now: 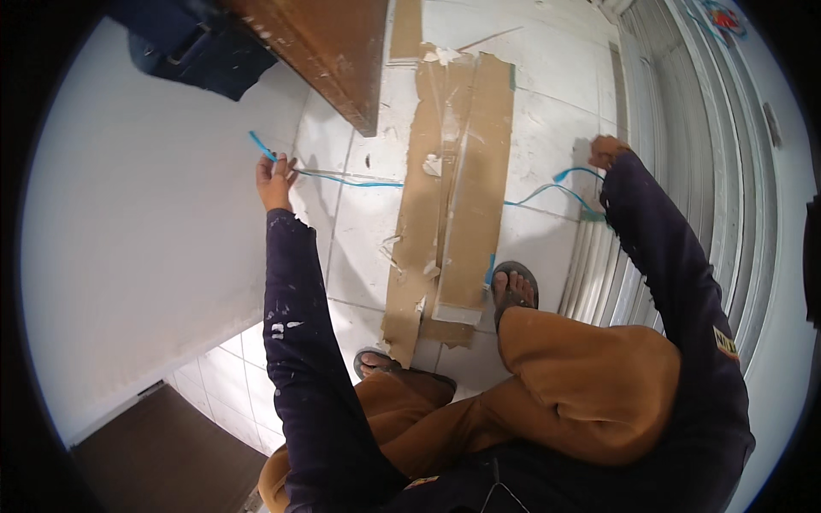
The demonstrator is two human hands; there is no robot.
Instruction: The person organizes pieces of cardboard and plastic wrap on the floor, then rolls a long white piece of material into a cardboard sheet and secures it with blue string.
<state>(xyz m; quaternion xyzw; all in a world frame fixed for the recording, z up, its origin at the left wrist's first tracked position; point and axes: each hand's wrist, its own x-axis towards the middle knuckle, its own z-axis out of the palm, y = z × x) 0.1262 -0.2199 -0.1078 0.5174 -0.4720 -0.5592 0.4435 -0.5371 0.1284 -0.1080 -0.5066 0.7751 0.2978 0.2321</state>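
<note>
A blue plastic strap [359, 184] runs under a stack of torn cardboard strips [466, 188] lying lengthwise on white tiles. My left hand [274, 175] grips the strap near one end, left of the cardboard, with the tip poking up past the fingers. On the opposite side, my right hand [606, 150] is closed; what its fingers hold is hidden. The strap's other length loops beside that hand and disappears behind my right sleeve. My two sandalled feet are by the lower part of the cardboard.
A wooden board or furniture edge [325, 60] juts in from the top, beside a dark bag-like object [197, 60]. A white wall [137, 214] bounds the left. Pale metal channels [658, 111] run along the right. A dark mat [162, 453] lies at lower left.
</note>
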